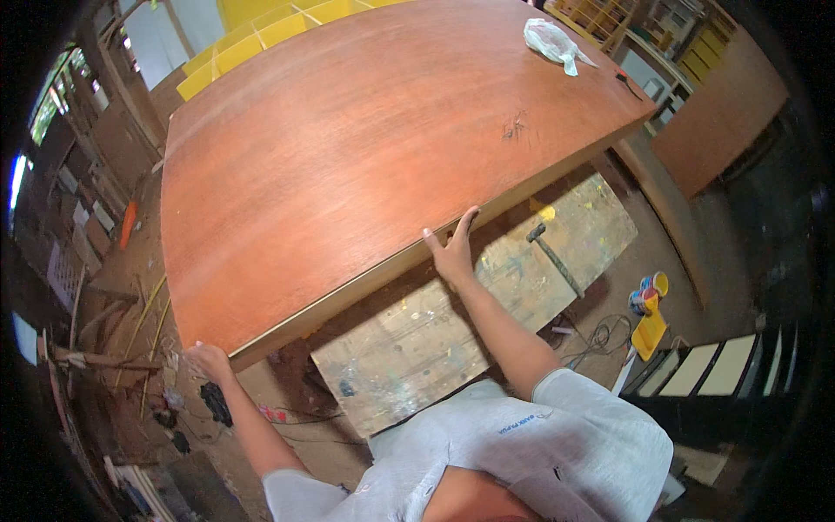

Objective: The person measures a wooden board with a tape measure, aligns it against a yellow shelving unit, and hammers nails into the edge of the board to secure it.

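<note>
A large reddish-brown wooden panel [365, 148] lies in front of me, its pale edge [339, 300] facing my body. At the near left corner, my left hand [209, 361] is closed on the panel, fingers partly hidden. Farther right along that edge, my right hand [454, 259] holds the panel, thumb and forefinger spread along the rim; the other fingers are mostly hidden. Between me and the panel is a paint-stained wooden workbench [417, 348]. A hammer [555, 259] lies on it, right of my right hand.
A crumpled white plastic bag [552, 42] and a small dark object [628, 85] lie on the panel's far right. Yellow compartments [243, 50] stand behind it. Paint pots [645, 296], a yellow tray [649, 334] and cables [609, 335] lie at right. Scrap wood clutters the left.
</note>
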The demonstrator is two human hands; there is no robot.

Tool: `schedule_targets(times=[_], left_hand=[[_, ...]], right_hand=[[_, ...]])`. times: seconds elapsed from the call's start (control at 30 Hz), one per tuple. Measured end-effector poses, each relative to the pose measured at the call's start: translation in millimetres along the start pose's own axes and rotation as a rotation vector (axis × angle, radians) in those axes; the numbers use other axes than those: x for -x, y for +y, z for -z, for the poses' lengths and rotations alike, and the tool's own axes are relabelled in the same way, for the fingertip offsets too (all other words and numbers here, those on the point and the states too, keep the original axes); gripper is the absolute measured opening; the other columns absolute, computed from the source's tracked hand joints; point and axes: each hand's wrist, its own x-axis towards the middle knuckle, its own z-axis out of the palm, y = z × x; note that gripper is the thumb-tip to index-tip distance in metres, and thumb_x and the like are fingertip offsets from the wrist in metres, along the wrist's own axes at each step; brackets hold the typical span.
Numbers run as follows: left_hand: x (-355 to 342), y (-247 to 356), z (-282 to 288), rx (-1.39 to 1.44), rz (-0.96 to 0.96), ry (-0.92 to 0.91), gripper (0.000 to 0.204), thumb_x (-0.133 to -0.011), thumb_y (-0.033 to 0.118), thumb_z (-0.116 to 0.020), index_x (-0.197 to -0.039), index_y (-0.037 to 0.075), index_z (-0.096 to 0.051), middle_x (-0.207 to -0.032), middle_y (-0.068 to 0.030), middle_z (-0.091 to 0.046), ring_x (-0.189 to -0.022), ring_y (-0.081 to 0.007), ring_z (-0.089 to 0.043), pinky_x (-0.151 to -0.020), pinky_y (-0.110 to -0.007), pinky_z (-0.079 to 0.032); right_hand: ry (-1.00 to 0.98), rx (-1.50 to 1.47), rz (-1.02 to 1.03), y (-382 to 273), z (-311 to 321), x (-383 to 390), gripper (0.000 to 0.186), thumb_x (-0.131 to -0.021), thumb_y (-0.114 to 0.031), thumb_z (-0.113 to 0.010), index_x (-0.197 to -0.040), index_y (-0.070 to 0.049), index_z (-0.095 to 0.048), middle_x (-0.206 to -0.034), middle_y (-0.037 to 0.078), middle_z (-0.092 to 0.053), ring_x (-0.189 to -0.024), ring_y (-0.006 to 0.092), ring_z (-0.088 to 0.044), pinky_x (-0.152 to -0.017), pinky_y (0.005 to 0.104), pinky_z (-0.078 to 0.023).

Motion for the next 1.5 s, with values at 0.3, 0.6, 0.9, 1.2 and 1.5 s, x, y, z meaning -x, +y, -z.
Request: schedule_targets(times=[0.3, 0.6, 0.9, 1.2, 1.5], left_hand=[[-94, -38, -15, 0.26, -0.157, -0.196, 0.042, -0.111, 0.028, -0.053, -0.121, -0.012, -0.061, -0.121, -0.0356, -0.066, -0.116, -0.0513, -0.064, -0.096, -0.06, -0.048], [-128, -28, -45, 0.367, -0.188, -0.245, 0.039, -0.113, 0.023, -0.048, -0.115, -0.015, -0.056, -0.115, -0.0423, -0.064, -0.112, -0.0558, -0.065, -0.094, -0.063, -0.048], [-137, -15, -9, 0.465, -0.17, -0.265, 0.037, -0.113, 0.024, -0.049, -0.113, -0.012, -0.058, -0.116, -0.0384, -0.069, -0.108, -0.0545, -0.069, -0.089, -0.061, -0.054], [-113, 9, 17, 0.146, -0.171, -0.174, 0.042, -0.112, 0.029, -0.054, -0.112, -0.012, -0.062, -0.106, -0.0361, -0.073, -0.101, -0.0522, -0.074, -0.087, -0.061, -0.056], [-123, -16, -18, 0.202, -0.148, -0.226, 0.041, -0.112, 0.026, -0.054, -0.114, -0.014, -0.061, -0.11, -0.0366, -0.071, -0.108, -0.0523, -0.071, -0.093, -0.06, -0.053]], right_hand=[[0.08, 0.199, -0.121, -28, 16, -6, 0.126, -0.098, -0.035, -0.081, -0.17, 0.006, 0.014, -0.181, 0.033, 0.0, -0.17, 0.038, -0.005, -0.137, 0.0428, -0.012], [0.069, 0.123, -0.178, -38, -71, 51, 0.122, -0.099, -0.032, -0.078, -0.169, 0.009, 0.013, -0.177, 0.039, -0.009, -0.167, 0.0447, -0.014, -0.136, 0.0444, -0.018], [0.1, 0.186, -0.143, -19, -87, 44, 0.118, -0.103, -0.029, -0.071, -0.165, 0.011, 0.021, -0.176, 0.041, -0.008, -0.166, 0.0464, -0.018, -0.135, 0.0455, -0.021], [0.14, 0.187, -0.072, -11, -84, 42, 0.12, -0.102, -0.03, -0.072, -0.166, 0.007, 0.023, -0.177, 0.04, -0.006, -0.166, 0.0471, -0.018, -0.135, 0.046, -0.022], [0.152, 0.188, -0.099, -13, -82, 46, 0.12, -0.101, -0.03, -0.074, -0.168, 0.005, 0.019, -0.175, 0.04, -0.014, -0.163, 0.0477, -0.027, -0.132, 0.047, -0.029]])
